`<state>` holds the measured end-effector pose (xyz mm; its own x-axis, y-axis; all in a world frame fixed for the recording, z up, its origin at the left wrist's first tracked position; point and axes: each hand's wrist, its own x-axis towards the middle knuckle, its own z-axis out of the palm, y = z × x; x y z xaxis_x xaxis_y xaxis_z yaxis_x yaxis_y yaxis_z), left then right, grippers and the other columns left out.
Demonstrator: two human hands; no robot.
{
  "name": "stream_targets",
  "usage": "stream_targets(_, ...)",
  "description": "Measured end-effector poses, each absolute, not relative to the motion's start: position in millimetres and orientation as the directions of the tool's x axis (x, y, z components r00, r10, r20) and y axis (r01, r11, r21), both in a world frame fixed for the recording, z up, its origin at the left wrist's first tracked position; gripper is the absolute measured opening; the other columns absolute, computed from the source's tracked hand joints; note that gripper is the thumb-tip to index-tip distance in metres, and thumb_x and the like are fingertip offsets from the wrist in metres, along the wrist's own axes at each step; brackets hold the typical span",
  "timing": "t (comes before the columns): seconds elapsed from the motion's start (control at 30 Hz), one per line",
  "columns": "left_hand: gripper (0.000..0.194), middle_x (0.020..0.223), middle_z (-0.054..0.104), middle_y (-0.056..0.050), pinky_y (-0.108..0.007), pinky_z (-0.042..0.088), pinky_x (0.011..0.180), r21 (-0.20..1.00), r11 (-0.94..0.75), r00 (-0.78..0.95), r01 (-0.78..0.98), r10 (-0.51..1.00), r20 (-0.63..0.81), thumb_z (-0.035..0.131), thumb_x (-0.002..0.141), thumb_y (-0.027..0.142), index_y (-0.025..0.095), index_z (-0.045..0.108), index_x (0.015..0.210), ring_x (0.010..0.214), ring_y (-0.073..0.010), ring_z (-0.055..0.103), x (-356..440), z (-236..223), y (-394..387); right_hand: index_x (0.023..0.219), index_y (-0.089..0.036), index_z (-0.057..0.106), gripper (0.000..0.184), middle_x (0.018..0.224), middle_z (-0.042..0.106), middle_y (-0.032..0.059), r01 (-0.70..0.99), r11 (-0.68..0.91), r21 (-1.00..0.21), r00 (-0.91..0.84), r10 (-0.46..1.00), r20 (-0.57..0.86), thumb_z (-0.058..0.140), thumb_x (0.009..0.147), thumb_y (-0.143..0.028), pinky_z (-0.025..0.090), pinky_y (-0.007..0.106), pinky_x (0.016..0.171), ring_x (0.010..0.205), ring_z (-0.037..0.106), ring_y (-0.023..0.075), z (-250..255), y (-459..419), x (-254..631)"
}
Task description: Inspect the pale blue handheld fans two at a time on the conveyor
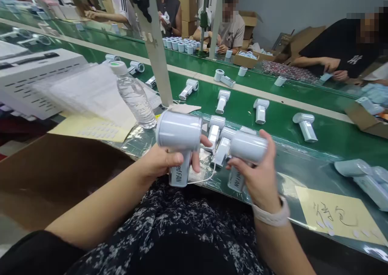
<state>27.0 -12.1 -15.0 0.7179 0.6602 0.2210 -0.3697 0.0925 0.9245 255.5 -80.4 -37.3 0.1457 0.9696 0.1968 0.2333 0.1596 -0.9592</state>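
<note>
My left hand (163,162) is wrapped round the handle of a light blue handheld fan (179,130), whose wide round head points sideways above the grip. The end of the word "FAN" shows on that handle. In my right hand (260,174) is a second handheld fan (249,146), held by its head and upper handle, with its lettered grip hanging down. A white cable (209,179) runs at the bench edge between the two. Just behind them, more fans (222,145) lie close together on the bench.
Several fans (260,110) lie along the green conveyor belt (279,133). A water bottle (133,95) stands at left beside plastic bags and a white machine (39,81). A yellow paper (339,214) lies at right. A metal post (156,53) rises ahead; co-workers sit across the belt.
</note>
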Motion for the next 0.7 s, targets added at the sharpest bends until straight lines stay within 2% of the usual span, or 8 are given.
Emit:
stream_targets(0.07,0.071,0.106,0.072,-0.011,-0.039,0.059,0.087,0.935,-0.033,0.583,-0.352,0.774,0.246,0.082,0.067,0.058,0.021,0.064,0.126,0.094,-0.0280,0.071,40,-23,-19,0.157,-0.026,0.013,0.089,0.134,0.058,0.0169,0.276,0.097,-0.956,0.211,0.964,0.159,0.060,0.090,-0.058,0.059,0.050,0.090,0.114,0.064,0.0331,-52,-82,243)
stream_targets(0.17,0.093,0.146,0.050,-0.013,-0.047,0.045,0.111,0.939,-0.223,0.392,-0.262,0.864,0.315,0.081,0.062,0.068,0.027,0.052,0.140,0.138,-0.0382,0.045,68,-30,-32,0.159,-0.025,0.006,0.095,0.154,0.042,0.0160,0.235,0.200,-0.951,0.030,0.977,0.213,0.061,0.089,-0.061,0.045,0.053,0.109,0.137,0.048,0.0346,-61,-88,223)
stream_targets(0.27,0.080,0.155,0.038,-0.012,-0.048,0.037,0.117,0.909,-0.387,0.299,-0.157,0.859,0.417,0.071,0.073,0.068,0.028,0.050,0.139,0.145,-0.0373,0.033,91,-34,-39,0.160,-0.026,0.000,0.112,0.157,0.040,0.0139,0.215,0.281,-0.935,-0.149,0.956,0.252,0.072,0.081,-0.059,0.043,0.051,0.111,0.141,0.045,0.0330,-54,-90,222)
stream_targets(0.33,0.070,0.155,0.038,-0.012,-0.050,0.034,0.119,0.909,-0.402,0.396,-0.110,0.821,0.411,0.068,0.081,0.061,0.029,0.047,0.139,0.146,-0.0358,0.034,96,-37,-34,0.160,-0.027,0.002,0.113,0.157,0.042,0.0136,0.337,0.257,-0.906,-0.098,0.966,0.238,0.076,0.079,-0.054,0.042,0.050,0.111,0.139,0.047,0.0320,-46,-86,245)
stream_targets(0.43,0.050,0.158,0.034,-0.009,-0.053,0.034,0.119,0.907,-0.415,0.525,0.078,0.790,0.316,0.064,0.088,0.046,0.031,0.049,0.134,0.148,-0.0335,0.031,80,-46,-14,0.160,-0.029,0.014,0.104,0.150,0.051,0.0125,0.722,-0.033,-0.691,0.156,0.981,0.117,0.076,0.079,-0.047,0.044,0.048,0.108,0.135,0.051,0.0325,-38,-81,316)
stream_targets(0.5,0.035,0.155,0.037,-0.008,-0.057,0.034,0.118,0.822,-0.495,0.452,0.282,0.824,0.341,0.060,0.090,0.042,0.029,0.055,0.123,0.147,-0.0339,0.032,58,-58,4,0.160,-0.030,0.017,0.093,0.136,0.062,0.0112,0.855,-0.376,-0.357,0.396,0.918,-0.017,0.070,0.084,-0.047,0.050,0.042,0.098,0.124,0.060,0.0306,-39,-81,374)
stream_targets(0.6,0.031,0.141,0.051,-0.012,-0.065,0.032,0.115,0.657,-0.504,0.333,0.561,0.864,0.379,0.057,0.088,0.046,0.023,0.062,0.108,0.138,-0.0393,0.044,22,-85,29,0.155,-0.021,0.034,0.081,0.113,0.069,0.0181,0.801,-0.570,-0.183,0.577,0.817,-0.022,0.070,0.084,-0.038,0.051,0.047,0.088,0.110,0.065,0.0393,-50,-87,445)
stream_targets(0.7,0.030,0.131,0.058,-0.014,-0.063,0.040,0.109,0.602,-0.466,0.324,0.648,0.884,0.336,0.054,0.088,0.048,0.022,0.062,0.099,0.128,-0.0402,0.053,-1,-108,42,0.152,-0.020,0.038,0.074,0.121,0.063,0.0219,0.741,-0.664,-0.099,0.671,0.740,0.052,0.067,0.086,-0.037,0.047,0.051,0.091,0.117,0.058,0.0432,-66,-92,482)
